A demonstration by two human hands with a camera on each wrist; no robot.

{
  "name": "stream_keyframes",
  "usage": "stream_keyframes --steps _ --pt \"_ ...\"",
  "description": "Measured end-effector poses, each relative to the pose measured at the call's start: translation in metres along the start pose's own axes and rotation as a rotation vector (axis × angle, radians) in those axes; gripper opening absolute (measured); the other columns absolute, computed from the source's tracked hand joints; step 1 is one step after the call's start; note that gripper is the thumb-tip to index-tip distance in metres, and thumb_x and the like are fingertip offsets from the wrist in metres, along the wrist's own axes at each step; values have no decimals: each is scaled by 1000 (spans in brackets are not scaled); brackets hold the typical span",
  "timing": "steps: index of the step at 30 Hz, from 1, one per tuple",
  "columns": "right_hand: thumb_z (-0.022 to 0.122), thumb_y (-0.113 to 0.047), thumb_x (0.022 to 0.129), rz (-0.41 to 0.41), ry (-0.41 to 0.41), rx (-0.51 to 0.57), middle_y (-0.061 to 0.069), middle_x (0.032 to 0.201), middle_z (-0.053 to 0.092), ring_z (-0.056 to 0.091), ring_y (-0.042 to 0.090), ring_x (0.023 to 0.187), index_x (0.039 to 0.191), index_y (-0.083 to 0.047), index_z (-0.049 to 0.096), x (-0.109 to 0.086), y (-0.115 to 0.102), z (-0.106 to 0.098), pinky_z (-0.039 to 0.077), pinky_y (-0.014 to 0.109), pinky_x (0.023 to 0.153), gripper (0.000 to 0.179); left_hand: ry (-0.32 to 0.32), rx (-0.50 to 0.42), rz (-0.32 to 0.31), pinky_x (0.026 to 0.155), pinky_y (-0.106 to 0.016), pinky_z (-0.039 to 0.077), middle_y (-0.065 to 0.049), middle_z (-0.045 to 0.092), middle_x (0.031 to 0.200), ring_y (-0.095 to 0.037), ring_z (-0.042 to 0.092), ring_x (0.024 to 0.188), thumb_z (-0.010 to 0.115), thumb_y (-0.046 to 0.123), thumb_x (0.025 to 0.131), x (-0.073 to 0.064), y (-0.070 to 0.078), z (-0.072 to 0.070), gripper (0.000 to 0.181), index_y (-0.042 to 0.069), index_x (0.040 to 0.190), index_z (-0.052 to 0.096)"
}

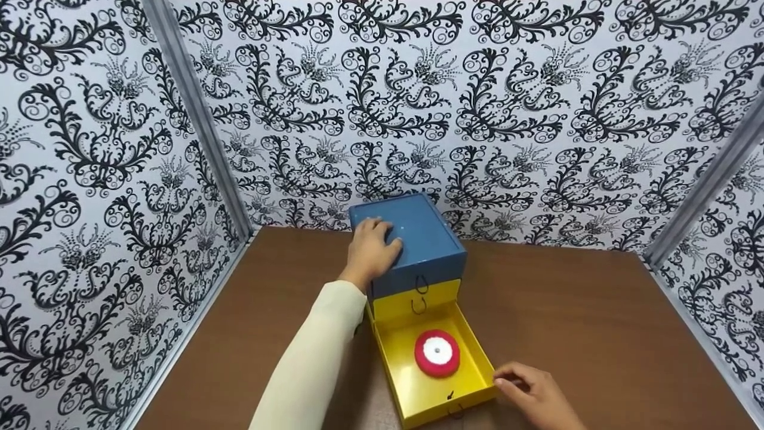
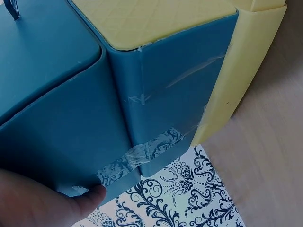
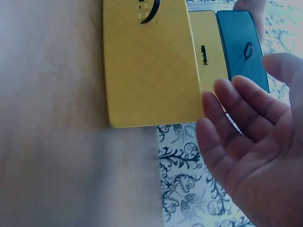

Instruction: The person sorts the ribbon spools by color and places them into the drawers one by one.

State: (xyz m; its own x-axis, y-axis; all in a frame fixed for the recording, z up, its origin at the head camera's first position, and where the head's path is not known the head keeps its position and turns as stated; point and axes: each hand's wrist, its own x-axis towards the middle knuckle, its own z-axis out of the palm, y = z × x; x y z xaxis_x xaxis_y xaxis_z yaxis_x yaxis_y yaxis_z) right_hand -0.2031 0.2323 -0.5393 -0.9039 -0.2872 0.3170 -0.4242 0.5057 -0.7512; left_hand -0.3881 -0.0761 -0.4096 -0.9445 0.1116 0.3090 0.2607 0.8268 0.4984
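A small chest of stacked drawers stands on the table, with a blue upper drawer unit (image 1: 421,239) above yellow drawers. The lowest yellow drawer (image 1: 394,364) is pulled out toward the front. In it lies a round, fuzzy-looking red disc (image 1: 437,364) with a white middle; its exact kind is unclear. My left hand (image 1: 371,251) rests on the left part of the blue top with its fingers extended. By the open drawer's front right corner is my right hand (image 1: 534,391), its fingers loosely bent and nothing held; in the right wrist view the fingertips (image 3: 206,125) are at the drawer's edge.
Dark cord loops serve as pulls, one on the blue front (image 1: 422,284) and another on the yellow front below. The brown table (image 1: 567,310) extends to both sides. Patterned black-and-white panels (image 1: 406,107) enclose the back and sides. Clear tape (image 2: 137,153) crosses the chest's surface.
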Motion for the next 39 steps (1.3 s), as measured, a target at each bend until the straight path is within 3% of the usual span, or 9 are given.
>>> stream_keyframes --steps 4,7,12,16,21,28,34,36,39 --pt "58 -17 91 199 3 58 1 81 64 55 5 70 91 -8 64 -10 -1 -7 48 22 62 11 -16 8 0 107 -44 26 -6 40 140 -26 25 134 50 39 89 0 1 -1 46 16 129 54" --pt "54 -22 93 290 -100 160 6 81 62 55 9 69 91 -2 62 -15 2 -9 48 24 61 21 -15 15 -1 107 -44 26 -6 40 140 -25 25 133 51 39 89 0 1 -1 46 16 129 54" --pt "50 -22 94 298 -323 324 15 88 64 61 17 78 93 5 61 -20 13 -1 52 28 66 29 0 15 6 106 -43 27 -7 40 139 -26 26 133 51 39 89 2 0 -1 46 15 128 55" --pt "52 -23 93 361 -415 472 20 93 64 62 20 81 98 11 59 -20 15 11 52 26 69 35 0 12 9 106 -43 27 -7 40 139 -26 26 133 51 39 89 2 -1 -1 46 15 128 54" --pt "52 -25 93 437 -489 565 13 95 65 59 15 81 104 11 59 -18 14 25 51 24 69 38 0 8 7 107 -44 26 -8 40 140 -27 26 133 51 39 89 1 -1 -1 47 15 129 54" --pt "51 -21 94 452 -577 680 7 95 65 59 12 82 106 12 58 -15 17 39 50 22 70 36 7 15 11 107 -44 26 -8 41 140 -28 27 133 52 39 88 0 0 -1 46 15 128 55" --pt "50 -18 94 427 -620 723 0 84 65 56 2 68 99 8 61 -9 17 53 48 16 60 29 7 10 7 107 -43 27 -8 41 138 -27 27 133 51 38 88 -1 -1 -1 46 14 128 55" --pt "50 -19 94 447 -630 741 -4 79 63 54 1 64 97 3 63 -7 16 57 46 15 57 26 6 8 10 106 -43 27 -8 41 138 -28 27 133 51 38 88 -1 -1 -2 46 14 128 55" --pt "49 -20 94 483 -632 762 -6 73 61 51 0 58 95 5 64 -4 14 62 44 14 53 29 5 10 10 107 -43 26 -8 41 139 -28 26 133 51 38 88 0 -1 -2 47 13 127 54"
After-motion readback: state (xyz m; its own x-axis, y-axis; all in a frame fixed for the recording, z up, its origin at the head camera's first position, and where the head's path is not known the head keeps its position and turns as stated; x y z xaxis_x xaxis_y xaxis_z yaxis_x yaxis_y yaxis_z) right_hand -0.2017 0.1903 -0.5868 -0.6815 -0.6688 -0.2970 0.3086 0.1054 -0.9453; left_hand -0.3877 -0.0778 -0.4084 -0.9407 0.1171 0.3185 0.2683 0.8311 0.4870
